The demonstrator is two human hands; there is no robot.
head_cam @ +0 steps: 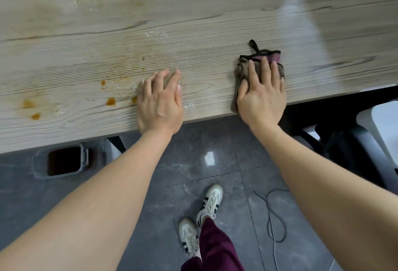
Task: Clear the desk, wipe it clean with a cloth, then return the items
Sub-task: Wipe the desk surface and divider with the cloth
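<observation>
Stained desk (193,22), orange spots (111,101) beside left hand (160,102), bin (62,163) beneath.

Desk (193,33): far edge and both ends cut off by the frame. Cloth (270,56) mostly covered by right hand (261,96); only its far edge and left side show. What lies under left hand (160,102) can't be seen. Bin (62,163) on floor, far part hidden beneath desk edge. Chair (379,132) cut off at right. Cable (273,223) runs out at bottom. Whole view slightly blurred.
</observation>
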